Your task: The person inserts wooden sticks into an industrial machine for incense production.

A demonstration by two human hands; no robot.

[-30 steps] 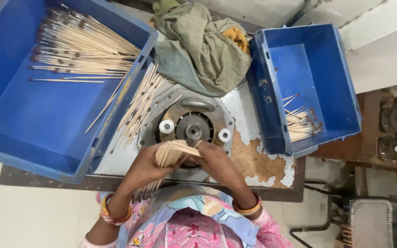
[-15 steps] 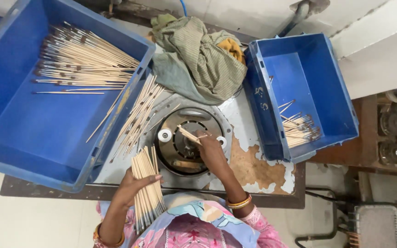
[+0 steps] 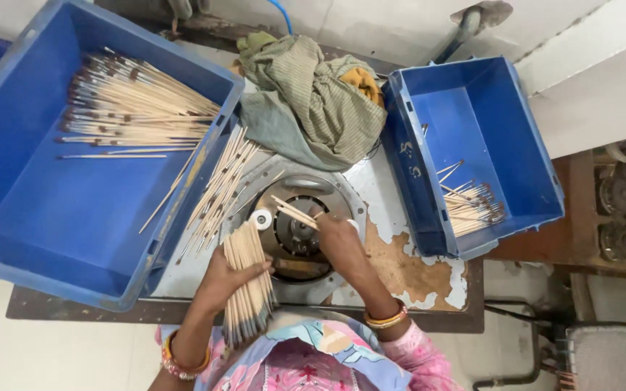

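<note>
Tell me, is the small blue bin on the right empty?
No, the small blue bin holds a few sticks near its lower corner.

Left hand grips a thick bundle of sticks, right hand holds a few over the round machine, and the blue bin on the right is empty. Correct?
Not quite. The head view shows the right bin is not empty: a small pile of sticks lies in its near corner. The rest holds: the left hand grips a thick bundle, and the right hand holds a few sticks over the round machine.
</note>
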